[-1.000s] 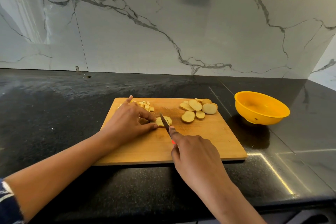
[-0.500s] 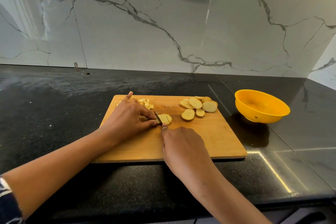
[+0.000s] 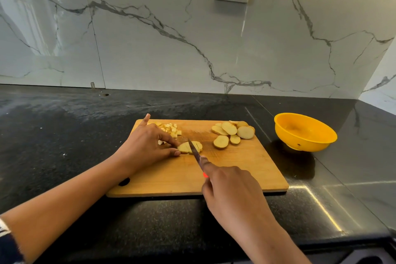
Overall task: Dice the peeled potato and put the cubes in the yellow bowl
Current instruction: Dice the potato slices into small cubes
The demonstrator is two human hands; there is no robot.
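The left hand [image 3: 147, 148] pins a potato slice [image 3: 189, 147] to the cutting board [image 3: 235, 169] with thumb and fingertips. The right hand [image 3: 232, 191] is closed around a knife [image 3: 194, 151], its blade across that slice, seemingly mid-cut. Small cubes [image 3: 170, 129] lie behind the left hand; uncut slices [image 3: 232, 134] sit toward the yellow bowl [image 3: 305, 132] on the dark worktop [image 3: 64, 135].

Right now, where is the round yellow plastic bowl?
In the head view, the round yellow plastic bowl sits on the black stone counter, right of the wooden cutting board, apart from it.
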